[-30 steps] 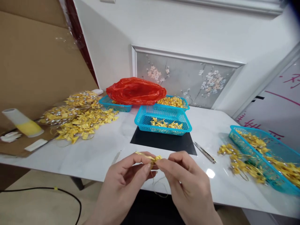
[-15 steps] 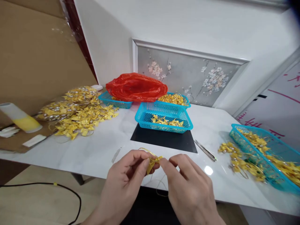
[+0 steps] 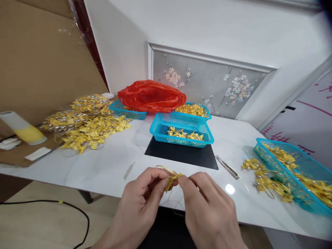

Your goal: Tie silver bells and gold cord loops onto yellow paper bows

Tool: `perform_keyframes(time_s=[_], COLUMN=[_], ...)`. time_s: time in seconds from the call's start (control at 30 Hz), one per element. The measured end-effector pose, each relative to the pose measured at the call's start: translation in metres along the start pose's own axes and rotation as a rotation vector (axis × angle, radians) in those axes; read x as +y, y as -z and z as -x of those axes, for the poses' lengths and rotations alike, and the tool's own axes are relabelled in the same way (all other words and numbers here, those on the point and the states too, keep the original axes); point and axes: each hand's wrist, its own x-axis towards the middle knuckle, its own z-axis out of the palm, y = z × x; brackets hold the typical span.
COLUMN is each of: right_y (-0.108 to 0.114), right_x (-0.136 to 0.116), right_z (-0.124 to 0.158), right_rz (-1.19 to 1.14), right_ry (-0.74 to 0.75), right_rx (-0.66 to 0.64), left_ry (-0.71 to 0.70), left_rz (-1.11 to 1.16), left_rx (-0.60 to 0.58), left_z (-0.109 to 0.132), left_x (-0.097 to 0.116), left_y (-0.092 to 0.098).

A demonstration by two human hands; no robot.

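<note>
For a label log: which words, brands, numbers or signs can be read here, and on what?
None can be read.
Whiteboard, right: red handwriting, cropped and too blurred.
White sticker on cardboard: too small to tell.
Yellow bow between left hand and right hand: no print.

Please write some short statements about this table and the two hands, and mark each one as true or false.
1. The left hand and the right hand both pinch one yellow bow. True.
2. The red bag lies on the floor. False: the red bag rests on the back-left basket on the table.
3. The middle basket stands partly on a black sheet. True.
4. The right hand holds the tweezers. False: the tweezers lie on the table, right of the black sheet.
5. The right basket holds yellow pieces. True.
</note>
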Motion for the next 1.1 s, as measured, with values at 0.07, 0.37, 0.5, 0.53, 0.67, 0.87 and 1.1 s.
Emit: perform_keyframes(time_s=[0.07, 0.37, 0.5, 0.53, 0.67, 0.87, 1.1], right_y=[0.002, 0.007, 0.005, 0.004, 0.001, -0.001, -0.009], right_x=[0.002, 0.012, 0.01, 0.009, 0.005, 0.0, -0.003], right_z=[-0.002, -0.006, -0.004, -0.004, -0.004, -0.003, 0.003], right_rz=[0.004, -0.127, -0.199, -0.216, -0.221, -0.161, -0.089], right_ry=[-0.007, -0.031, -0.055, -0.059, -0.048, -0.049, 0.003], right_rx=[-0.03, -0.151, -0.148, -0.136, -0.086, -0.072, -0.045], left_ry=[-0.015, 0.06, 0.039, 0.025, -0.05, -0.227, -0.355], left_rz=[-0.003, 0.105, 0.075, 0.067, 0.01, -0.153, -0.238], left_rx=[0.006, -0.055, -0.037, -0.034, -0.024, 0.025, 0.079], left_z=[0.0, -0.005, -0.004, -0.004, -0.004, -0.003, -0.001], left_x=[-0.001, 0.002, 0.002, 0.002, 0.005, -0.003, -0.017], left_y=[0.001, 0.0, 0.0, -0.001, -0.005, -0.008, -0.011])
